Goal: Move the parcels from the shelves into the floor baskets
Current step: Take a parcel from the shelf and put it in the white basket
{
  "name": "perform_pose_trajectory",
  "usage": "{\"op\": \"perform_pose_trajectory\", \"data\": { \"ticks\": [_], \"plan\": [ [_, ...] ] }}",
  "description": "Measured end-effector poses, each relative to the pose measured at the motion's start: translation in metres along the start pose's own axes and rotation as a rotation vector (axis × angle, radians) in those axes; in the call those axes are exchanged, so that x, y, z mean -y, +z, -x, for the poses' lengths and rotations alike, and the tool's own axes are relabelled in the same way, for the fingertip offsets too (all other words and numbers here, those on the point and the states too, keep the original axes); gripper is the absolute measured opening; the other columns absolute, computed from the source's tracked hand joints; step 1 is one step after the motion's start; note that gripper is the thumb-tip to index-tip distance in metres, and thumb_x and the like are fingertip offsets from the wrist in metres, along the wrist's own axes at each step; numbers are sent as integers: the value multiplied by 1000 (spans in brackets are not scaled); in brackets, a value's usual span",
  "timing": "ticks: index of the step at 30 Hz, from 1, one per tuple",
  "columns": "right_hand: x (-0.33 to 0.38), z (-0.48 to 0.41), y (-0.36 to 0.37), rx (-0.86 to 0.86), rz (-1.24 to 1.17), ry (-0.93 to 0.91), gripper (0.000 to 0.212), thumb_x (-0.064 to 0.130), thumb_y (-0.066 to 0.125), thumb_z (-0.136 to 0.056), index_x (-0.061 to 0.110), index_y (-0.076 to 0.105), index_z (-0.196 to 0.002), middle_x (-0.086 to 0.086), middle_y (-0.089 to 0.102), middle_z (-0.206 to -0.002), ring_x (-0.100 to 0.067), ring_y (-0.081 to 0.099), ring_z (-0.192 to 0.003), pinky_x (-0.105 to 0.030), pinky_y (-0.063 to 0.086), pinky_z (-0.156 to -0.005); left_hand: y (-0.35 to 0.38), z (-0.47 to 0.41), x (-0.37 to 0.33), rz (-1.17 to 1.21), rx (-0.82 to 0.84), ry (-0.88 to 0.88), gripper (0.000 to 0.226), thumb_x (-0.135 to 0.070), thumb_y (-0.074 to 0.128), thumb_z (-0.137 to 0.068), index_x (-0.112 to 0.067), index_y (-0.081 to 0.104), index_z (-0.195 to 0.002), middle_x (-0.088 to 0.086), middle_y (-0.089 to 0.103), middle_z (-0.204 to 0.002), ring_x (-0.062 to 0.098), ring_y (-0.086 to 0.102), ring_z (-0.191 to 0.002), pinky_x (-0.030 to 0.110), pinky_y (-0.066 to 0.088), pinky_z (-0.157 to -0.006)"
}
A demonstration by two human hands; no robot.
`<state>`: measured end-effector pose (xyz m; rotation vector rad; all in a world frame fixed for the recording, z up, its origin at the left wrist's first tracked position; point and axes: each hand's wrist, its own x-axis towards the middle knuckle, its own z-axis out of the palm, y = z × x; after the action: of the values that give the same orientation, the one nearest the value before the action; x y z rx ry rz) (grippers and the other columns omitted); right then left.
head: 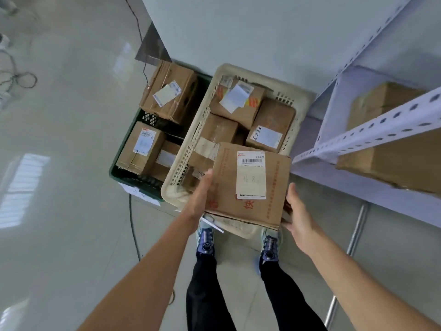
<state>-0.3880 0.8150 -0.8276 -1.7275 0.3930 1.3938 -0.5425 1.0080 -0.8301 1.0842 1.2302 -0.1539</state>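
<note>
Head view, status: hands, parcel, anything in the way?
Holding the parcel by its sides, left hand and right hand. Held above cream basket. Other boxes lie beneath.

A person in black trousers (284, 290) and blue, pale-toed trainers (205, 244) with round dial closures. Left hand (199, 199) and right hand (297, 211) are bare.

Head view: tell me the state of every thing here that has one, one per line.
Held parcel, carried over the cream basket, not yet set down.
Left hand, grips the parcel's left side.
Right hand, grips its right side.
Cream basket, holds several parcels.
Green basket, holds several parcels.
Shelf parcels, two, not yet moved.
</note>
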Motion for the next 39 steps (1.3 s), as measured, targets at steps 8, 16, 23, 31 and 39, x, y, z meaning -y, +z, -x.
{"op": "perform_pose_trajectory", "data": {
  "ticks": [8, 16, 23, 31, 39],
  "plan": [
    [-21, -137, 38, -191, -142, -2, 75, 89, 34, -90, 44, 64, -141, 5, 66, -146, -23, 58, -138, -56, 40, -119, -9, -168, 25, -110, 188, -36, 59, -67, 28, -111, -37, 53, -154, -13, 73, -132, 14, 67, -122, 39, 55, -91],
    [-34, -197, 55, -307, -297, -22, 55, 80, 34, -99, 51, 68, -131, 14, 77, -126, -14, 66, -124, -55, 41, -120, 0, -239, 21, -231, 285, -93, 43, -70, 29, -109, -49, 66, -115, -25, 78, -99, 1, 71, -101, 30, 58, -78],
    [-27, -197, 65, -386, -335, -81, 75, 79, 34, -90, 40, 54, -150, 8, 65, -145, -18, 60, -135, -54, 41, -120, 18, -243, 8, -203, 362, -131, 75, -75, 28, -106, -25, 52, -157, 8, 66, -148, 34, 60, -138, 64, 44, -119],
    [-23, -228, 80, -442, -274, -24, 71, 76, 34, -99, 24, 41, -148, -3, 55, -146, -26, 54, -133, -57, 42, -116, 17, -273, 18, -220, 250, -140, 73, -69, 38, -108, -19, 29, -159, 3, 62, -137, 22, 64, -123, 49, 55, -104],
    [-18, -254, 76, -440, -294, 186, 62, 68, 31, -106, 33, 42, -157, -7, 41, -161, -32, 46, -142, -59, 36, -117, 23, -298, 22, -318, 67, -206, 74, -86, 44, -92, -29, 55, -139, 13, 45, -163, 39, 45, -148, 42, 53, -98]
  ]
}}
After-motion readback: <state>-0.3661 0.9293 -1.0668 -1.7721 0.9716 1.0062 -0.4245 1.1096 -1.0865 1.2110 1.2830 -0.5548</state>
